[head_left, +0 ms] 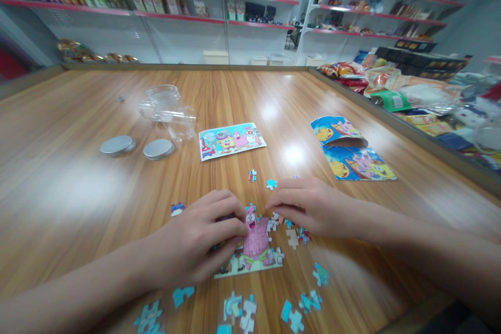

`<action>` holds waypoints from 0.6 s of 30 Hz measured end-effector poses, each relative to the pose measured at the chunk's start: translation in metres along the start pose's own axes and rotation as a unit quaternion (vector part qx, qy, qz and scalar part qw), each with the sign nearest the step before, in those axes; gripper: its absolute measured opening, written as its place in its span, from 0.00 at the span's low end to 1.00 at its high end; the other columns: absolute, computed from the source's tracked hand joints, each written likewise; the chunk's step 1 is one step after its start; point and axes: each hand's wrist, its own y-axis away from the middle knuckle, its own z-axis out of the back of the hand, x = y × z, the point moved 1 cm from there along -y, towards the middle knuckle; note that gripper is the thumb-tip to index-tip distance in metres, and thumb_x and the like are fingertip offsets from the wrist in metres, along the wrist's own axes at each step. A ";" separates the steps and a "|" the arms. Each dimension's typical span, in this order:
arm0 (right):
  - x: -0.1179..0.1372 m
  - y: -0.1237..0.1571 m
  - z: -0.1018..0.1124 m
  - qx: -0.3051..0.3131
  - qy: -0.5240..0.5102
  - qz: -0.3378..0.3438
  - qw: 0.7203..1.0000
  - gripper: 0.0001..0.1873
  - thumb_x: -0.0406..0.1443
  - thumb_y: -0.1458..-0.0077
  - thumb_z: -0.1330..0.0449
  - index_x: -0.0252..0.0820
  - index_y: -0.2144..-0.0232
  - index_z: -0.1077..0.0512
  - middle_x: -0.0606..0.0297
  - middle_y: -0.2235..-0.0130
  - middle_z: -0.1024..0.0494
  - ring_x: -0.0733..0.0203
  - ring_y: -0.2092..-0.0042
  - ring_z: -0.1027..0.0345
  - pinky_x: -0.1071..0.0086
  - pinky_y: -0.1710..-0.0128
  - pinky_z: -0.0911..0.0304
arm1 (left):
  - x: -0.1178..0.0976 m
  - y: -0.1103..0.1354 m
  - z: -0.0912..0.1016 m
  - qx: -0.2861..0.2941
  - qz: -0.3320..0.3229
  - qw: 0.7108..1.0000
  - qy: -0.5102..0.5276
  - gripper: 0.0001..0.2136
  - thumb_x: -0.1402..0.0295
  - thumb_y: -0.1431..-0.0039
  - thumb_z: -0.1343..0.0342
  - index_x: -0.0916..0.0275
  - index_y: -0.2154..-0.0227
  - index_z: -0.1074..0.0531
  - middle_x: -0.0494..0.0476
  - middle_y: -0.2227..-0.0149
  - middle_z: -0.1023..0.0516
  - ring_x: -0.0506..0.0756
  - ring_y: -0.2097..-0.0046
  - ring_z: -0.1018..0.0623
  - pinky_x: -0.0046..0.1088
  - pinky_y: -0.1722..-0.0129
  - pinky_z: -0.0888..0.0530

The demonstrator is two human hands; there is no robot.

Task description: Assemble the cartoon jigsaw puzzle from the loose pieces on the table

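A partly joined cartoon jigsaw puzzle with a pink starfish figure lies on the wooden table in front of me. My left hand rests over its left side, fingers bent and fingertips on the joined pieces, covering part of the picture. At the puzzle's upper right is my right hand, its fingers curled down close to a few loose pieces; whether it pinches one is hidden. Loose puzzle pieces are scattered near the front, and a blue piece lies just beyond the right hand. Behind stands the flat reference picture card.
Two stacks of silver lids and clear plastic jars are at the left. A folded blue cartoon sheet lies at the right. Packaged goods fill the area beyond the table's right edge; shelves line the back.
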 end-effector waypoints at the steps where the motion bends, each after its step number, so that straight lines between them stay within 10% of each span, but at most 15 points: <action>1: 0.001 0.000 -0.001 0.002 0.000 0.001 1.000 0.08 0.29 0.36 0.43 0.38 0.59 0.23 0.63 0.63 0.21 0.64 0.62 0.29 0.70 0.62 0.37 | 0.000 0.000 0.000 0.000 0.000 1.000 0.000 0.09 0.80 0.38 0.48 0.63 0.60 0.27 0.60 0.58 0.28 0.56 0.57 0.29 0.35 0.56 0.31; 18: 0.009 0.001 -0.002 0.002 -0.041 0.010 0.999 0.08 0.28 0.37 0.42 0.37 0.59 0.23 0.61 0.64 0.22 0.63 0.63 0.30 0.70 0.63 0.36 | 0.000 -0.003 0.001 -0.002 -0.005 1.000 0.002 0.09 0.80 0.38 0.48 0.63 0.60 0.27 0.59 0.58 0.28 0.55 0.57 0.30 0.34 0.57 0.31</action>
